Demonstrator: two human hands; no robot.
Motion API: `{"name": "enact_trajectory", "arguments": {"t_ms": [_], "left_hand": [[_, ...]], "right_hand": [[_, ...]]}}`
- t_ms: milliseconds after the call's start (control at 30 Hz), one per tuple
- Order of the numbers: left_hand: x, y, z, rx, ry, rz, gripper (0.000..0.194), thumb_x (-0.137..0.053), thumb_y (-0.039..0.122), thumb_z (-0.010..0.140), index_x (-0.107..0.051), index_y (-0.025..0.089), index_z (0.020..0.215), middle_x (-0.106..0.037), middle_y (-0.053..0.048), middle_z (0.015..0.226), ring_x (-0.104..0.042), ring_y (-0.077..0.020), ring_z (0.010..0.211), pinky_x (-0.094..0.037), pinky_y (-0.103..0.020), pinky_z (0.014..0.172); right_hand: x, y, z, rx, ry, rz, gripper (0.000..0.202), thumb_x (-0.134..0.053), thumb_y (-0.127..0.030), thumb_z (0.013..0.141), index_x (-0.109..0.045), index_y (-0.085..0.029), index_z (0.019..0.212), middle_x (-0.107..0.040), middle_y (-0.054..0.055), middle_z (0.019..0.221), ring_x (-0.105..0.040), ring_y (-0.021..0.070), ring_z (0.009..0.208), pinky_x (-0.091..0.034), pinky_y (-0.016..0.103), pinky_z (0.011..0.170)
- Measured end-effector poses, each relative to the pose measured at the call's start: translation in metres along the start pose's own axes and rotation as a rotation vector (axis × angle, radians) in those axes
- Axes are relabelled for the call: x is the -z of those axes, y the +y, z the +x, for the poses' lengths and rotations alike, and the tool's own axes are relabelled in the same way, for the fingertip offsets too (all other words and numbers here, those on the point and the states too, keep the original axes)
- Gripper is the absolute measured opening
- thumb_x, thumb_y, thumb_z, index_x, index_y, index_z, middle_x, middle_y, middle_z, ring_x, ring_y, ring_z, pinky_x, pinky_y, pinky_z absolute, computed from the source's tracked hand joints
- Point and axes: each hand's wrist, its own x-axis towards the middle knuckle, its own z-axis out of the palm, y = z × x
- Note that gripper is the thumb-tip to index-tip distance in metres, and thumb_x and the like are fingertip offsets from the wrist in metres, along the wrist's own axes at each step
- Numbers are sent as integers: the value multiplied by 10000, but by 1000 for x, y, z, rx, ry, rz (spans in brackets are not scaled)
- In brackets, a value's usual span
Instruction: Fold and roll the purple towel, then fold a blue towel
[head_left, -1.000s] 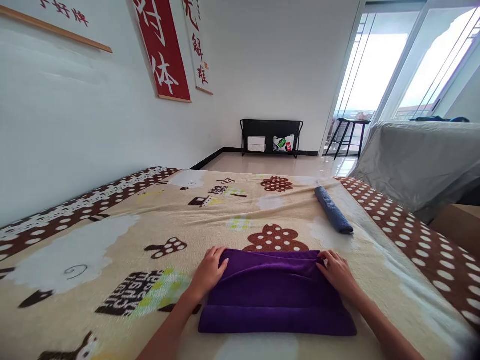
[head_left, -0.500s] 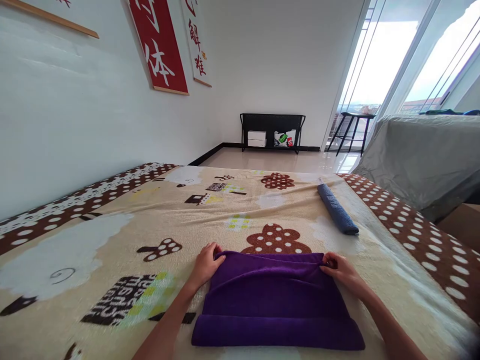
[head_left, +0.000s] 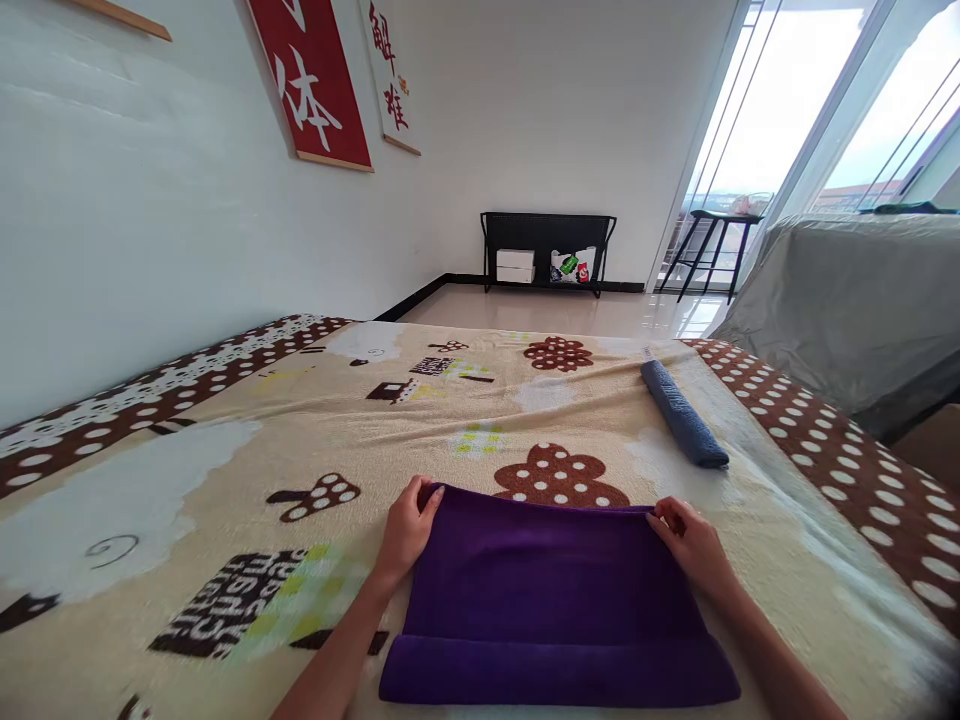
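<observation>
Currently both hands at work on a purple cloth (head_left: 555,580), which lies at the lower middle of the frame, spread on a patterned blanket (head_left: 412,440). Cloth roughly four-sided, its near edge doubled over into a thick band along the bottom of the frame; main panel fairly smooth, far edge dipping slightly between the hands.

Left hand (head_left: 407,530), left of bottom centre: thumb and fingers pinching the cloth's far left corner. Right hand (head_left: 688,540), lower right of centre: fingers curled, gripping the far right corner against the thumb. Forearms enter from the bottom edge, one on each side of the cloth.

Blanket cream, printed with sheep, mushrooms and lettering; brown polka-dot borders run along its left and right sides. One brown dotted flower motif shows just beyond the cloth's far edge. Right of centre, well apart from the cloth, a blue-grey roll (head_left: 684,415) lies slantwise on the blanket.

Background: black rack (head_left: 549,232) against the wall at upper centre, a white boxy item (head_left: 515,266) on its lower level. Red scroll (head_left: 319,110) and narrower white scroll (head_left: 392,80) hang at upper left. Dark stool (head_left: 724,217) by the glass doors, upper right; grey sheeting (head_left: 840,300) drapes something bulky at the right edge.
</observation>
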Motion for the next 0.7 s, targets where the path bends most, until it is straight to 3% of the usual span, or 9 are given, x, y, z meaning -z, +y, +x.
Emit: {"name": "enact_trajectory", "arguments": {"t_ms": [167,233,300,333,400,500,567,600,700], "left_hand": [[7,-6,4,-31,79,155,144,-513,334,870,-595,217,855,-640,-78,915,-588,-292,1006,-435,-480,935],[17,3,2,-72,83,173,195,-468,315,900,-614,200,959,-647,-105,985,-588,-297,1047,-430,-499,960],[24,24,-6,-170,18,163,268,-470,336,922,-619,206,1103,-659,-106,1125,-582,-269,1136,-425,-459,1017],[24,38,-12,-261,-77,157,311,-485,354,931,-606,225,1187,-648,-92,1221,-561,-248,1206,-408,-427,1059],[17,69,-25,-499,-373,161,429,-523,379,941,-521,283,1360,-558,-48,1423,-466,-210,1354,-349,-381,1136],[2,97,-36,-790,-789,207,576,-504,344,974,-310,343,1516,-352,-12,1585,-302,-201,1470,-268,-419,1193],[1,91,-35,-834,-859,243,585,-472,320,993,-245,394,1528,-307,19,1596,-279,-193,1476,-268,-430,1192],[4,79,-33,-824,-840,268,576,-451,320,1003,-228,417,1525,-297,29,1596,-280,-190,1474,-272,-432,1190],[24,30,-25,-716,-677,376,560,-413,378,1017,-181,442,1523,-274,22,1601,-292,-200,1469,-275,-451,1184]], "right_hand": [[7,-7,0,55,36,-117,292,-496,-496,902,-557,-227,808,-586,25,720,-551,222,743,-393,393,799],[16,-16,-1,69,59,-143,302,-462,-484,928,-585,-213,879,-626,61,801,-583,249,811,-404,430,834],[22,-35,-5,115,45,-149,317,-435,-466,955,-616,-208,996,-667,91,961,-607,261,934,-412,448,896],[22,-49,-7,154,21,-144,317,-435,-460,965,-625,-227,1066,-673,84,1063,-609,251,1013,-413,436,939],[16,-83,-13,281,-118,-122,347,-444,-463,979,-593,-307,1251,-621,28,1298,-558,207,1207,-388,387,1047],[2,-125,-18,487,-546,-81,542,-427,-514,989,-319,-397,1507,-358,-18,1562,-320,194,1446,-269,420,1181],[-1,-130,-19,533,-770,-74,610,-415,-552,985,-194,-419,1538,-192,-18,1612,-178,224,1494,-177,509,1209],[1,-124,-19,518,-796,-81,613,-417,-566,980,-184,-437,1532,-151,-26,1617,-143,234,1498,-147,536,1211],[20,-82,-22,401,-671,-127,599,-420,-574,976,-199,-450,1518,-121,-35,1618,-108,244,1499,-106,555,1212]]}}
